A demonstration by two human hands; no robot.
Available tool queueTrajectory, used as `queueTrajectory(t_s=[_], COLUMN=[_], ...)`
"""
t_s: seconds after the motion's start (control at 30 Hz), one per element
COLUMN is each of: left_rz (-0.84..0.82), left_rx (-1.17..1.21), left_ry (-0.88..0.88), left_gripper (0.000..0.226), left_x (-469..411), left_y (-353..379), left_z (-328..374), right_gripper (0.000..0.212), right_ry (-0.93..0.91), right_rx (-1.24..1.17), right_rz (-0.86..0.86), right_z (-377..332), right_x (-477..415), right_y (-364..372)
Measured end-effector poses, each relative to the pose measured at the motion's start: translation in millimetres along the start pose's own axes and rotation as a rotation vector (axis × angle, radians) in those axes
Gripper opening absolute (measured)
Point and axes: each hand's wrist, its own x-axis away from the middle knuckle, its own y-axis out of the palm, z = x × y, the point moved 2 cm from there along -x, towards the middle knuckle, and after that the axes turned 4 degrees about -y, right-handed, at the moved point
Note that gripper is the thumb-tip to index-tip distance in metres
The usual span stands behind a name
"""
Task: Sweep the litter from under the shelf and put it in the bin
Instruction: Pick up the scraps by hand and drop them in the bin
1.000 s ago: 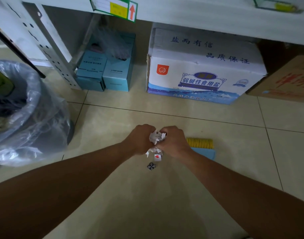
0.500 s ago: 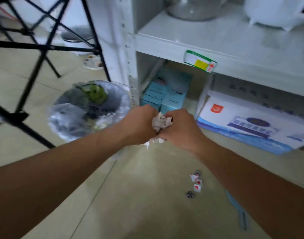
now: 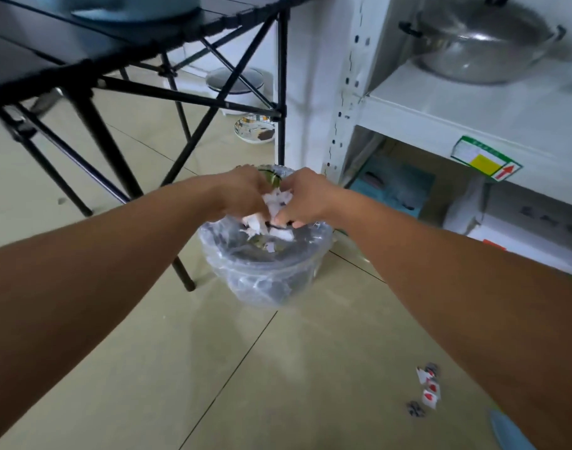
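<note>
Above the round bin lined with clear plastic (image 3: pixel 261 271), a wad of crumpled white paper litter (image 3: pixel 274 203) was cupped between the left hand (image 3: pixel 245 193) and right hand (image 3: pixel 305 198), both pressed together around it. A clean drop would be best made by parting them low over the opening. Small torn scraps (image 3: pixel 427 389) were left on the floor, near right.

A: Shelf board, right side?
B: I note a steel pot (image 3: pixel 479 47), lidded, near its front edge.
A: Floor beyond the black folding table (image 3: pixel 122 50)?
B: A patterned bowl (image 3: pixel 254 128), by its far leg.
</note>
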Motion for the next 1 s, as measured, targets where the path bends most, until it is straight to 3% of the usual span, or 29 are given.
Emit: queueTrajectory(t_s=[0.1,0.17,0.23,0.27,0.33,0.4,0.5,0.57,0.67,0.83,0.93,1.0], left_rz=[-0.031,-0.025,-0.008,0.004,0.048,0.108,0.156,0.090,-0.096,-0.468,-0.541,-0.542], left_rx=[-0.018,-0.052,-0.092,-0.118,-0.173,-0.210,-0.167,-0.132,-0.185,-0.417,-0.551,-0.580], left_ry=[0.017,0.032,0.045,0.050,0.078,0.158,0.326,0.458,0.560,0.531,0.514,0.505], left_gripper=[0.048,0.043,0.038,0.035,0.023,0.015,0.017,0.016,0.023,0.034,0.055,0.067], left_x=[-5,-8,-10,-10,-8,0,26,38,36,15,8,4], left_y=[3,3,1,0,0,2,18,44,112,252,323,357], left_z=[0,1,1,1,5,15,45,64,84,81,64,56], right_gripper=[0.036,0.004,0.031,0.032,0.014,0.022,0.012,0.009,0.010,0.016,0.009,0.022], right_ry=[0.009,0.007,0.022,0.011,-0.015,0.010,0.033,0.093,0.256,0.533,0.551,0.520], right_rx=[-0.003,0.001,-0.032,-0.059,-0.145,-0.265,-0.464,-0.498,-0.362,-0.079,0.099,0.175], right_rz=[-0.058,-0.033,0.012,0.054,0.122,0.217,0.326,0.334,0.285,0.134,-0.098,-0.173], right_z=[3,7,9,12,17,27,61,102,180,289,317,330], right_x=[4,4,3,2,6,19,56,83,126,181,203,209], right_y=[4,4,2,0,-5,-12,-22,-23,-9,30,60,81])
